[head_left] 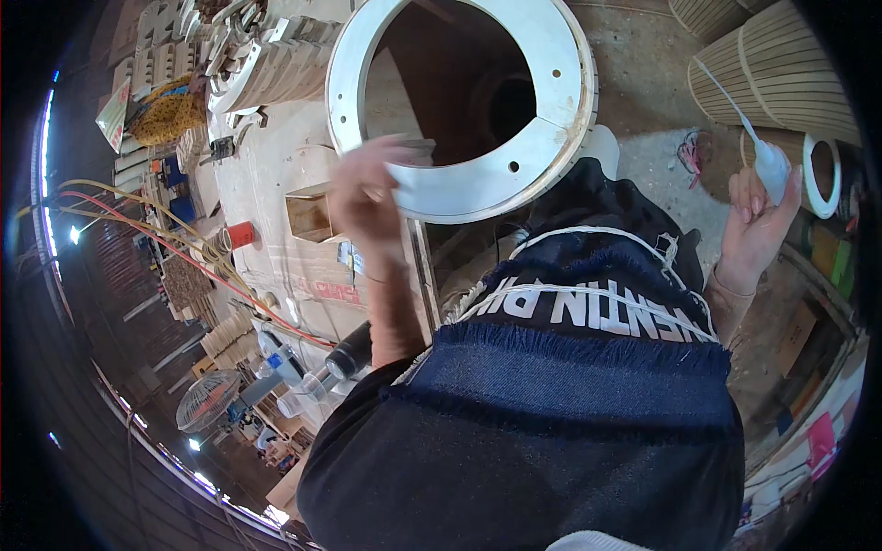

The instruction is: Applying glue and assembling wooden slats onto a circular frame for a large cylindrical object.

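In front of me is a round, hollow wooden drum-like body topped by a flat white ring (450,193). Small holes dot the ring, and a joint line crosses its right side. My left hand (367,197) is over the ring's lower left edge, smeared by motion; whether it touches the ring or holds anything, I cannot tell. Off to the right, my right hand (755,225) is closed around a white squeeze bottle (773,172) with a long thin nozzle pointing up and left. The bottle's lower part is partly hidden by the fingers.
A workbench (276,174) at left carries an open wooden box (309,216), a red cup-like container (241,235) and stacked curved wood pieces (276,73). Red and yellow hoses (220,275) cross there. Slatted round wooden bodies (781,73) stand at upper right. A fan (209,401) is lower left.
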### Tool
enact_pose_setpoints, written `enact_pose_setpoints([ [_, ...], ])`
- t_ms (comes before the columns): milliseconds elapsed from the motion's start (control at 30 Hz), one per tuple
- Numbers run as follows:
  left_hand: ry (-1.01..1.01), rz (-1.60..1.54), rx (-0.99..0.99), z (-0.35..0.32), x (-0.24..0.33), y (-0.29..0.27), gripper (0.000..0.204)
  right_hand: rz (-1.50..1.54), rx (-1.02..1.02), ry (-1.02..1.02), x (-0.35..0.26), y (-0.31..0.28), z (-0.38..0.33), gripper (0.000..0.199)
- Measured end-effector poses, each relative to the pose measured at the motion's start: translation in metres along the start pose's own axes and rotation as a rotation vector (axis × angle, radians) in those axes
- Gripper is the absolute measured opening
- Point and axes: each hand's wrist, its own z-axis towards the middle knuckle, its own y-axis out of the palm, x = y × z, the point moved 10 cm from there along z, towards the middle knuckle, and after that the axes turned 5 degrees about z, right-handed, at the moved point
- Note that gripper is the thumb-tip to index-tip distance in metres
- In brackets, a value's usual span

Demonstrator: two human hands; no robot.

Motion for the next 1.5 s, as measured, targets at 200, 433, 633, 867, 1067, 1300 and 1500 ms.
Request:
enact_pose_setpoints([
  [200,-0.606,0.622,0.340,-0.049,-0.248,-0.152,0.030,-0.040,-0.070,0.047,0.010,0.019,0.008,0.048],
  [433,-0.924,0.287,-0.004,-0.121,-0.457,-0.173,0.025,-0.140,-0.084,0.012,-0.003,0.029,0.011,0.049],
  [633,-0.978,0.278,-0.332,-0.181,-0.542,-0.137,0.038,-0.168,-0.009,-0.016,-0.010,0.016,0.012,0.050],
  [867,-1.511,-0.015,-0.137,-0.195,-0.483,-0.101,0.035,-0.208,-0.026,-0.033,-0.013,0.016,0.013,0.050],
  [1067,-1.557,-0.106,-0.037,-0.153,-0.471,-0.074,0.031,-0.185,-0.015,-0.049,-0.020,0.008,0.015,0.049],
  [1300,-1.328,0.051,-0.095,-0.129,-0.467,-0.093,0.032,-0.183,-0.019,-0.055,-0.021,0.003,0.018,0.047],
  [1500,-0.854,0.528,0.031,-0.100,-0.311,-0.155,0.034,-0.130,0.012,-0.077,-0.020,0.000,0.018,0.044],
])
